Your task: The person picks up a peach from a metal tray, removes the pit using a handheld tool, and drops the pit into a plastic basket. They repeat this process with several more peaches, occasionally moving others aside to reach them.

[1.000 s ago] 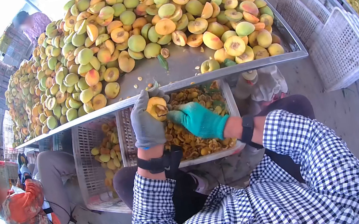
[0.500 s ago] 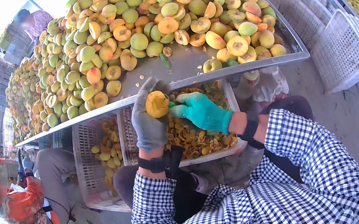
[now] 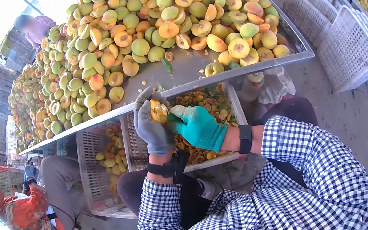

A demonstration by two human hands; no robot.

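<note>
My left hand [image 3: 153, 129], in a grey glove, grips a yellow-orange peach [image 3: 159, 111] just below the metal table's front edge [image 3: 235, 71]. My right hand [image 3: 197, 126], in a teal glove, presses against the peach from the right with its fingers closed; what it holds is hidden. Both hands hover over a white plastic crate [image 3: 237, 105] with several cut fruit pieces inside. A big heap of green and yellow peaches [image 3: 139, 29] covers the table above.
A second white crate [image 3: 91, 180] with a few peach halves stands to the left. A seated person in orange [image 3: 24, 212] works at the lower left. Stacked empty white crates [image 3: 349, 46] stand at the right. Another person [image 3: 33, 28] stands behind the heap.
The peach has turned in my left hand and both hands have shifted slightly left and down. My right hand has closed in tighter against the fruit.
</note>
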